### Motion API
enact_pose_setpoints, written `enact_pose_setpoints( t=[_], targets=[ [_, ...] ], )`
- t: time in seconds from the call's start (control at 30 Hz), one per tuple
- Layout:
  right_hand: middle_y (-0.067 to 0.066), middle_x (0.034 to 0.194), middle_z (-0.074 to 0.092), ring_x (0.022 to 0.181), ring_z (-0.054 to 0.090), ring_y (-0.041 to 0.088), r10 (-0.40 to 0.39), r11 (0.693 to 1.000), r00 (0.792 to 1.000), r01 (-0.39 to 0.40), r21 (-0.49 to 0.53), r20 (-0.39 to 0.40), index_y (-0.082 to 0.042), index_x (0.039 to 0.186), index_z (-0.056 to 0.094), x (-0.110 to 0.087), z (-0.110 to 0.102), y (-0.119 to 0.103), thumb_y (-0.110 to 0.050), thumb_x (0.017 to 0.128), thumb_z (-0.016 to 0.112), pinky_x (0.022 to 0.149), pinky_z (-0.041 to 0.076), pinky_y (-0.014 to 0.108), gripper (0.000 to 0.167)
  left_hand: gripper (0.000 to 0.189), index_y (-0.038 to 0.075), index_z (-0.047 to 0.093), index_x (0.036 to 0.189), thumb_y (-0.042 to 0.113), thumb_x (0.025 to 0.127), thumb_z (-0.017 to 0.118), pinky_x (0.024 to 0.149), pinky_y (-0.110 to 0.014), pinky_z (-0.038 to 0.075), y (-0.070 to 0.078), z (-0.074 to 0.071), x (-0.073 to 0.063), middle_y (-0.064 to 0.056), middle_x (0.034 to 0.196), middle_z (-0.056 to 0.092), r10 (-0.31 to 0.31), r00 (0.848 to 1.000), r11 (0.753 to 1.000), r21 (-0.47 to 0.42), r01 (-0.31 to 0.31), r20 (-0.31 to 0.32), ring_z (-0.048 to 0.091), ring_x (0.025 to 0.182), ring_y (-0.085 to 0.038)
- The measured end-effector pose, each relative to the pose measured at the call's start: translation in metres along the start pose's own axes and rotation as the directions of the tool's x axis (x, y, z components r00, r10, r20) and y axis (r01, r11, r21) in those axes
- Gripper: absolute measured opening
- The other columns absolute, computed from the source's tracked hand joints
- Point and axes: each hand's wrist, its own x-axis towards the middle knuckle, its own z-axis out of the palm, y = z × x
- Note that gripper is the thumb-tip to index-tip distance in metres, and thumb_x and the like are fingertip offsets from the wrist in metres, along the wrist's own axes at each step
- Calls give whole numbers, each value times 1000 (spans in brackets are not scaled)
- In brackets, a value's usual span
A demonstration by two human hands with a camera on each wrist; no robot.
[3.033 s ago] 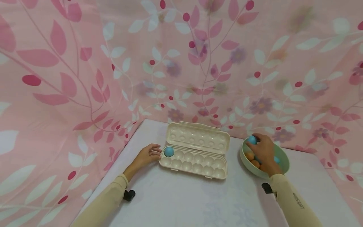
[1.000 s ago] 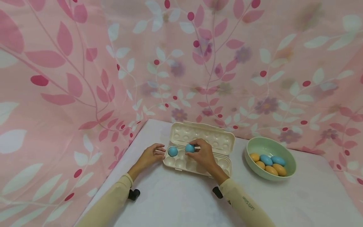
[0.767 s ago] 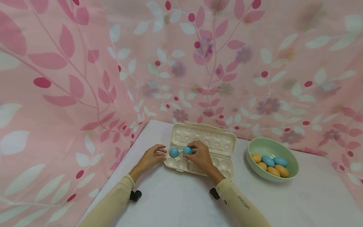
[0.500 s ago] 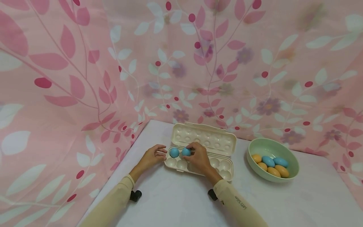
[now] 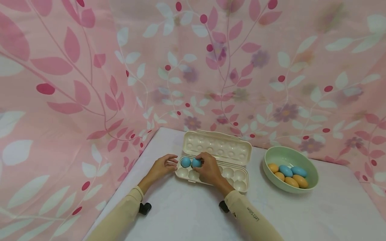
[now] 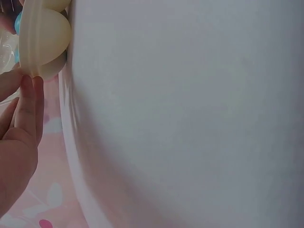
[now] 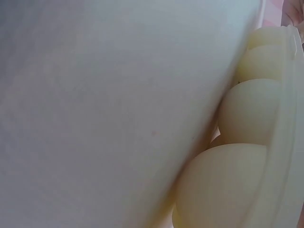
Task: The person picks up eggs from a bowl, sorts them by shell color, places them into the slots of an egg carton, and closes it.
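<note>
In the head view a cream egg carton stands with its lid raised at the back. A blue egg sits in the back row's leftmost hollow. My right hand pinches another blue egg, low in the hollow beside it. That hand hides part of the tray's middle. My left hand touches the carton's left end with its fingertips; the left wrist view shows its fingers against the rim. In the right wrist view only the rounded undersides of the carton show, the right hand's grip being out of sight.
A pale green bowl stands to the right of the carton, holding several orange eggs and two blue eggs. White cloth covers the table. A pink floral curtain hangs behind and on the left.
My right hand has carried a blue egg from the bowl leftward to the carton and lowered it into the second back-row hollow. My left hand stays at the carton's left end.
</note>
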Motion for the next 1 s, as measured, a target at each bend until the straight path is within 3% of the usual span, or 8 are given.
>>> enact_pose_setpoints(
  t=[0.2, 0.6, 0.8, 1.0],
  targets=[
    [10, 92, 65, 84, 66, 22, -9, 1000, 1000, 8, -15, -11, 1, 92, 67, 0, 0, -1, -2, 65, 89, 73, 57, 31, 35, 53, -9, 50, 132, -2, 84, 72, 82, -32, 57, -2, 0, 2, -27, 113, 62, 35, 999, 999, 7, -35, 12, 65, 102, -36],
    [10, 97, 67, 90, 67, 24, 28, 999, 1000, -28, 28, 12, 0, 99, 70, -2, -6, -3, -8, 70, 87, 79, 57, 35, 34, 52, -7, 52, 132, -4, 84, 71, 80, -29, 57, -1, 0, 1, -20, 110, 64, 6, 1000, 1000, 21, -6, -3, 67, 99, -29],
    [12, 100, 66, 94, 67, 29, 52, 995, 999, -52, 81, 1, 1, 104, 69, -5, -28, -4, -5, 70, 87, 81, 58, 37, 39, 51, -6, 53, 131, -2, 84, 71, 80, -28, 57, -1, 2, 0, -19, 111, 64, 0, 1000, 1000, 26, 0, -1, 67, 100, -29],
    [10, 99, 67, 92, 66, 28, -16, 1000, 998, 15, -14, -56, 0, 103, 70, -7, -63, 2, -6, 71, 86, 79, 58, 39, 36, 51, -7, 53, 131, -1, 84, 72, 80, -28, 57, 0, -1, 0, -20, 111, 64, 17, 1000, 999, 28, -18, 3, 67, 100, -31]
  ],
)
